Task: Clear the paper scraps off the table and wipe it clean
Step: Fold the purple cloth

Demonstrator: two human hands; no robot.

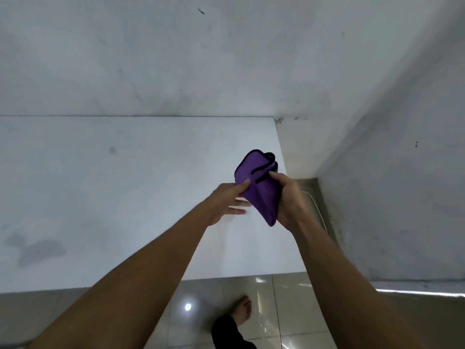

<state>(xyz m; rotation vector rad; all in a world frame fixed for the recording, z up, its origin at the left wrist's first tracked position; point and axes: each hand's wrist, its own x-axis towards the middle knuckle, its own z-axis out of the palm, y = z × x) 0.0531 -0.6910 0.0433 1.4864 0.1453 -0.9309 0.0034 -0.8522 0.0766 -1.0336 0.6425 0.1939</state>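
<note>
A folded purple cloth (256,182) with black trim is held up above the right part of the white table (113,187). My right hand (289,197) grips its right side, thumb on top near the black edging. My left hand (226,200) touches the cloth's left edge with thumb and forefinger, the other fingers stretched out beneath it. No paper scraps show on the table.
The table stands against a grey wall, near the room's corner at the right. A faint grey smudge (37,248) marks its left part. A white cable (317,207) lies on the floor beside the table's right edge. My foot (242,311) is on the glossy tiles below.
</note>
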